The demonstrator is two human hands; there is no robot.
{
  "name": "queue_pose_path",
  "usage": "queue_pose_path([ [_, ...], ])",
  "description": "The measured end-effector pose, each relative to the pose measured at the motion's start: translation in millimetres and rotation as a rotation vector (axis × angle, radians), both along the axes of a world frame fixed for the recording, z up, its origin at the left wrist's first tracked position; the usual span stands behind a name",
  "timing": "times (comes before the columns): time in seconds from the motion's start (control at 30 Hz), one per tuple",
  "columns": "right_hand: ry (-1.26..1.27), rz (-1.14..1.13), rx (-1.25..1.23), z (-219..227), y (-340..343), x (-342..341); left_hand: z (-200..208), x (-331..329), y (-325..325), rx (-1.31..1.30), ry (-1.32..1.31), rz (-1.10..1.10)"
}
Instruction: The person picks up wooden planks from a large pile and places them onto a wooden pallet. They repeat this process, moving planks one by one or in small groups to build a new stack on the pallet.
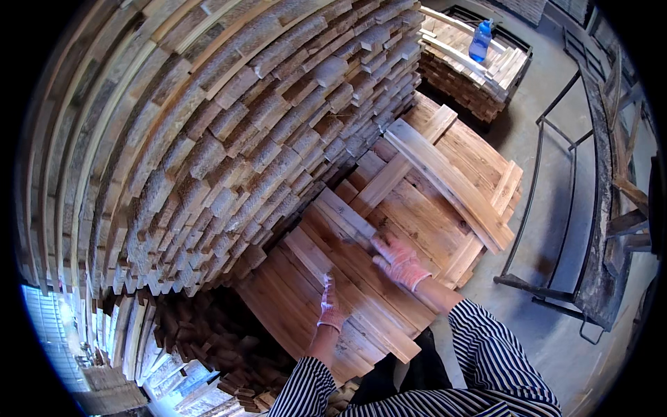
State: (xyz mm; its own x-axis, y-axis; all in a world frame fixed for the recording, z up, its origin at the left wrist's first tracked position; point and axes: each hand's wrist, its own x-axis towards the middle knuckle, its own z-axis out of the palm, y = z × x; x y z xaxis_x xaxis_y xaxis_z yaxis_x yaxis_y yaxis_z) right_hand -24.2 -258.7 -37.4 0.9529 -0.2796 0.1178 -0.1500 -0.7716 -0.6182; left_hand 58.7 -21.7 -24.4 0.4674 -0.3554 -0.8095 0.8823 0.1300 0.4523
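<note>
- A tall wall of stacked boards (229,132) filled the left side, its rough-sawn end grain grey-brown and blocky, each end a small rectangle, the rows bending with the lens.
- Below it lay a low pile of flat planks (326,292), warmer in colour, long and thin with visible grain and square-cut ends, fanned slightly so that their edges overlapped.
- The left hand (331,306), in a pale pink knitted glove, rested on the top face of these planks, fingers pointing up and away, the wrist straight and the striped sleeve (306,386) coming in from the lower edge. Whether its fingers were curled over an edge or laid flat, I could not tell.
- The right hand (397,260), gloved the same, lay further up the pile with fingers spread apart and flat against one narrow plank (347,215), touching its near end rather than clamped around it; that plank slanted up to the left across the pile.
- Just right of it, several longer pale boards (451,184) lay crosswise on a second flat stack.
- Further right stood a dark metal frame (549,208) of thin bent tube on a grey concrete floor (542,90).
- At upper right, a blue plastic bottle (480,40) stood upright on another bundle of short boards.
</note>
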Motion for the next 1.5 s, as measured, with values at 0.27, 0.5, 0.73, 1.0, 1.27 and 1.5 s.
queue_pose_path([
  [0.27,0.251,0.199,0.302,95,36,-4,-13,-9,-41,-0.324,-0.055,0.046],
  [0.5,0.304,-0.058,0.012,53,-89,25,15,45,-100,0.885,-0.933,-1.075],
  [0.73,0.402,0.05,-0.023,28,-81,26,-3,62,-100,1.142,-0.808,-1.334],
  [1.0,0.359,-0.507,-0.278,33,-223,31,3,68,-103,1.095,-0.766,-1.363],
  [1.27,0.133,-0.223,-0.092,22,-104,42,-3,73,-101,1.142,-0.748,-1.387],
  [1.5,0.101,-0.515,-0.539,19,-206,39,6,67,-102,1.115,-0.708,-1.377],
])
